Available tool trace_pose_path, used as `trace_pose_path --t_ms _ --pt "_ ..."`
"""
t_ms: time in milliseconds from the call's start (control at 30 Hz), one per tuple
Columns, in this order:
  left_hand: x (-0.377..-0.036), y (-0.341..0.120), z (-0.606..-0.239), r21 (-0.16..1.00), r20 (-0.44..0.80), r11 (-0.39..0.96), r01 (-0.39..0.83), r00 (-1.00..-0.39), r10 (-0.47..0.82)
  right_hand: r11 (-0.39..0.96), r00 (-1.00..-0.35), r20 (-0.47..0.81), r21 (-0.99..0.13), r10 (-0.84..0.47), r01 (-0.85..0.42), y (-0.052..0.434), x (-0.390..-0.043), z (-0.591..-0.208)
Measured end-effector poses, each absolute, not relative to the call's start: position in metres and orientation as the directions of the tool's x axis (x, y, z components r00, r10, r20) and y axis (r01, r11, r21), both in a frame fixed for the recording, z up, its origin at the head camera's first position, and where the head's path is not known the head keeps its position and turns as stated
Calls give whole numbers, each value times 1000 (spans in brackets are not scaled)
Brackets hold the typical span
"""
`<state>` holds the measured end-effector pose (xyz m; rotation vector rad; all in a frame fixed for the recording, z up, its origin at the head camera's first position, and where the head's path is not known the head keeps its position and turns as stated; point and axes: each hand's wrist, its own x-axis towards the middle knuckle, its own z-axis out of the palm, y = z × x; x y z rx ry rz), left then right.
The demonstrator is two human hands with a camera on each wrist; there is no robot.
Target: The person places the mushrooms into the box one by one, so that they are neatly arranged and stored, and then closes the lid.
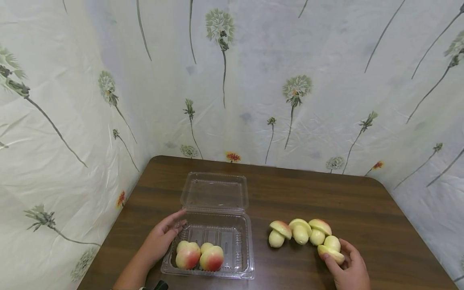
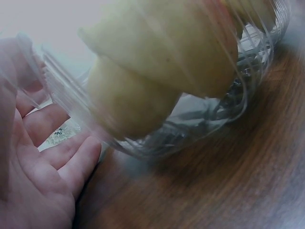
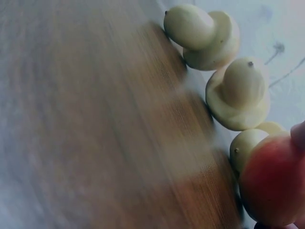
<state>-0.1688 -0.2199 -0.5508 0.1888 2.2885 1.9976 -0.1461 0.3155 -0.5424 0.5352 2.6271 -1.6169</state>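
Clear box (image 1: 232, 229) holds 2 mushrooms (image 1: 188, 256), L hand (image 1: 161, 237) w/ fingers relaxed at its rim, R hand (image 1: 352, 270) gripping another mushroom (image 1: 331, 250) R of box.

A brown, wood-grained surface (image 1: 308, 189) carries the clear box (image 1: 249, 241), its lid (image 1: 214, 194) opened back; right of the box, directly on the surface, three mushrooms (image 1: 300, 232) lie close together in a row

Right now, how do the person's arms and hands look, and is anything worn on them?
The left hand and right hand show no gloves or rings. The visible left forearm is bare; a small black object, too cropped to identify, shows beside it.
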Motion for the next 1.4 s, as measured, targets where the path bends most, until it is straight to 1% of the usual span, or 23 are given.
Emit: trace_pose_path --t_ms 233,600,867,1100,1400 --pt "-169 -220 -550 991 4 129 25 -987 163 389 -938 -199 -870 284 302 316 -146 -544" --pt "-166 -219 -551 992 -6 129 13 -990 144 366 -936 -160 -889 315 275 311 -145 -541" --pt "-169 -219 -553 991 10 132 30 -989 150 398 -932 -44 -896 361 196 305 -142 -537" --pt "-169 -219 -553 990 11 136 31 -990 144 389 -916 4 -906 401 166 295 -141 -532" --pt "-169 -217 -550 991 5 134 23 -991 137 392 -940 98 -919 326 40 289 -139 -525"
